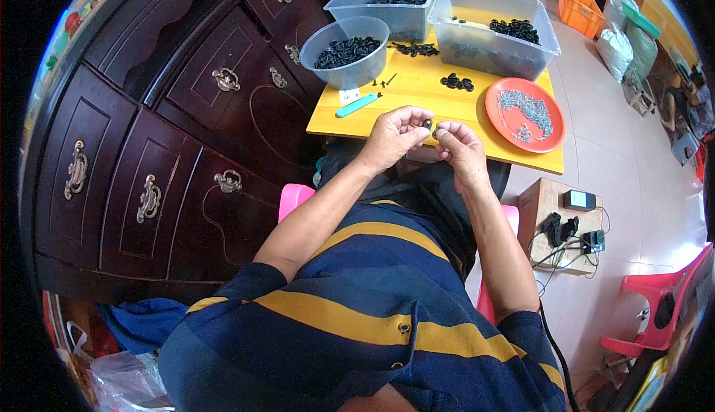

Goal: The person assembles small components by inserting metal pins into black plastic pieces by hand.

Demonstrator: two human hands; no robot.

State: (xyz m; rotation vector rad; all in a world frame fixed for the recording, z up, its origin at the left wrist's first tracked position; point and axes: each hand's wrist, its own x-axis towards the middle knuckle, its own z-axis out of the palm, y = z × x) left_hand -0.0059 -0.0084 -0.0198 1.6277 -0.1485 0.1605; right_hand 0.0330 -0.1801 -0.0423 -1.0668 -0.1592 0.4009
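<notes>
Just above the near edge of a yellow table (447, 109), my two hands meet. My left hand (396, 135) pinches a small black round part (427, 124) between thumb and fingertips. Close beside it, my right hand (459, 148) has its fingers pinched together; a tiny dark piece seems to show at the tips, too small to name. Past my hands lies a little cluster of black round parts (456, 82). Right of them a red plate (491, 107) holds many small silvery metal pieces (530, 113). A turquoise-handled tool (357, 105) lies left of my left hand.
A round clear tub (346, 77) and two clear bins (387, 21), all with black parts, stand along the table's far side. Loose black parts (414, 49) lie between them. Dark drawers (223, 114) border the left. A box with cables (555, 215) stands on the right floor.
</notes>
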